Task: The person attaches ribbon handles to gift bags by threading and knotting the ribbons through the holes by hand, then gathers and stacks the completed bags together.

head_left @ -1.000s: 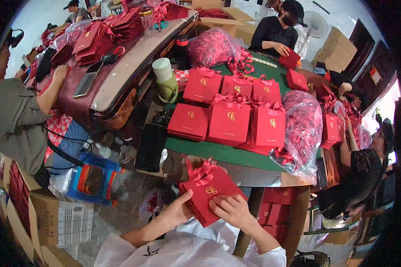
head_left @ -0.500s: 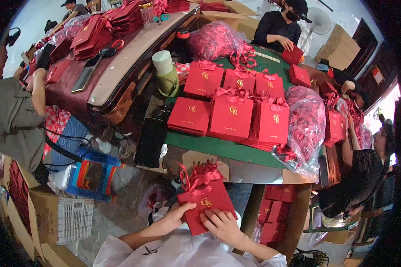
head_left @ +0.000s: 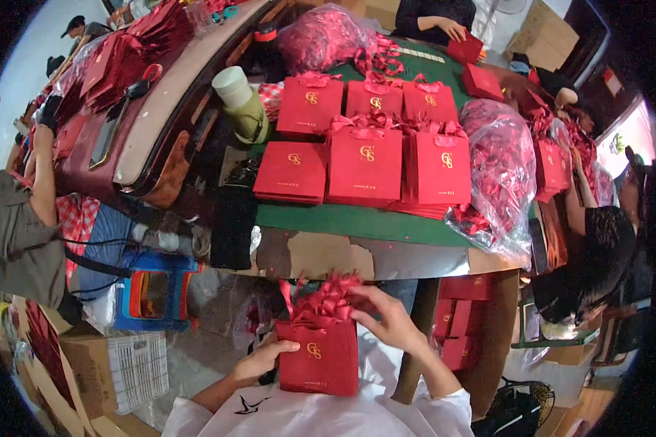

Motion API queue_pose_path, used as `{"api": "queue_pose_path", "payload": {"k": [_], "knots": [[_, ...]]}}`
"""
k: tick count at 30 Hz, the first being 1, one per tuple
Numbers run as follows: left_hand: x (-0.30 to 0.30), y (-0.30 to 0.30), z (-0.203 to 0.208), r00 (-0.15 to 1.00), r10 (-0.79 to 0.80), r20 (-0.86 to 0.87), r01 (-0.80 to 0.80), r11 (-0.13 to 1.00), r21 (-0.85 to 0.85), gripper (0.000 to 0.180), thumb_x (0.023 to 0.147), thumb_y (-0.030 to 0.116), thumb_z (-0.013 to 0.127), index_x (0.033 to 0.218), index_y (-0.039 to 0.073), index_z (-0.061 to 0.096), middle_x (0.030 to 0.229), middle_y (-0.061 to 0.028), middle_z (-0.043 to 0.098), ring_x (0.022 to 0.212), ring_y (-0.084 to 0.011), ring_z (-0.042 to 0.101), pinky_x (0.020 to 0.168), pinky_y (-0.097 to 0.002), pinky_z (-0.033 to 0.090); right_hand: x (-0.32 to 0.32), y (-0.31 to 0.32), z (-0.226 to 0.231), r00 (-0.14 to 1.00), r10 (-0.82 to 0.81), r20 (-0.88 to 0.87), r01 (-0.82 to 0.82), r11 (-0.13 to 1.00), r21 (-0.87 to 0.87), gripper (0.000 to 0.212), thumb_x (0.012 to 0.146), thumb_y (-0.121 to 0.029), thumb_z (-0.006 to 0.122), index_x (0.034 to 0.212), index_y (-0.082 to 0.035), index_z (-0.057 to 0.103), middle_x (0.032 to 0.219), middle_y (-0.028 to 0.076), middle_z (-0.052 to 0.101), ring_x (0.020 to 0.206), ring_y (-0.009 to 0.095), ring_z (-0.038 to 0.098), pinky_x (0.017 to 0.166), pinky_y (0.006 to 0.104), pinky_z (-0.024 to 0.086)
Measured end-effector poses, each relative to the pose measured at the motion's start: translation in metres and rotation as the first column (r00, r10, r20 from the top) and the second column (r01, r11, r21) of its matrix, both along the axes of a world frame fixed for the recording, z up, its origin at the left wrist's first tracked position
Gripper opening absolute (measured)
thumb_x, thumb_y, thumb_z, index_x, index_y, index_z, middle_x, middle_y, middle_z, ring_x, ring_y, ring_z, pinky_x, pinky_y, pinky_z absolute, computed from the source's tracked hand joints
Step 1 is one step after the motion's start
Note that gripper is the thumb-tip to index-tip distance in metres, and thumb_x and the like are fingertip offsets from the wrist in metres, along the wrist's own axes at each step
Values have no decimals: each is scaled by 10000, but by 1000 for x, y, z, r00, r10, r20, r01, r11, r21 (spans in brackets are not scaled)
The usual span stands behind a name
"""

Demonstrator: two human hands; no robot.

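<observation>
In the head view, the landmark is the green table (head_left: 299, 218). A stack of red gift bags (head_left: 319, 368), with gold lettering on its front, is held upright in front of that table's near edge, close to the person's white shirt (head_left: 306, 415). Its glossy red ribbons (head_left: 326, 302) bunch up at the top, toward the table.

The left hand (head_left: 266, 360), in front of the table, clamps the stack's left side: the thumb lies flat on the front face, and the other fingers are hidden behind. The right hand (head_left: 392, 320), also in front of the table, is at the right side of the ribbons. Its fingers are curved, with a gap between thumb and index finger, and the tips touch the ribbons; whether they pinch a loop, I cannot tell.

On the table, more red bags (head_left: 364, 167) lie in two rows of piles. A clear plastic sack (head_left: 499, 167) full of red ribbon rests at the table's right end, and a green bottle (head_left: 248, 116) with a pale lid stands at its left side. Below the table's near edge, on the right, a cardboard box (head_left: 492, 349) contains red bags. Across the table, a co-worker's hand (head_left: 450, 29) touches a red bag.
</observation>
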State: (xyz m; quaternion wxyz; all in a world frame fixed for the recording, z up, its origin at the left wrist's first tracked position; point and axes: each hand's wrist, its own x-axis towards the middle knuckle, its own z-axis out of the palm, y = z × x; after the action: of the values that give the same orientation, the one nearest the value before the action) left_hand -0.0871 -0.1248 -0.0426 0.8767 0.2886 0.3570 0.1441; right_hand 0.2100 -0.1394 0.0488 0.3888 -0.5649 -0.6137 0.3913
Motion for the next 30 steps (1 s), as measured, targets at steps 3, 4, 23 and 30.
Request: {"api": "queue_pose_path", "payload": {"k": [3,4,23,30], "knots": [[4,3,24,1000,-13,7,13,995,-98,537,894,173,606,1394,28,477,1311,-78,612,1209,-188,573,1043,-368,445,12,24,-15,985,154,-73,-151,988,40,190,897,-69,693,1079,-14,685,970,91,682,880,184,659,733,296,524],[1,1,18,999,-37,-6,36,997,-71,547,890,187,601,1397,24,476,1327,-80,603,1226,-191,561,1060,-369,429,13,31,-18,981,165,-98,-160,985,63,155,884,-69,704,1027,-11,693,932,87,684,854,182,658,720,305,520],[5,-1,9,995,-103,2,102,987,-123,559,861,204,597,1377,11,503,1325,-93,597,1199,-203,569,1074,-369,403,19,45,34,820,512,-256,-539,841,-48,296,758,-195,849,983,-49,724,928,70,679,853,221,643,764,343,513],[8,5,28,988,-134,-83,125,986,-106,582,851,241,635,1371,12,508,1300,-82,613,1181,-188,580,1054,-363,419,12,49,24,862,423,-279,-462,883,-89,148,850,-142,752,910,-18,698,807,84,682,769,202,655,680,318,514]]}}
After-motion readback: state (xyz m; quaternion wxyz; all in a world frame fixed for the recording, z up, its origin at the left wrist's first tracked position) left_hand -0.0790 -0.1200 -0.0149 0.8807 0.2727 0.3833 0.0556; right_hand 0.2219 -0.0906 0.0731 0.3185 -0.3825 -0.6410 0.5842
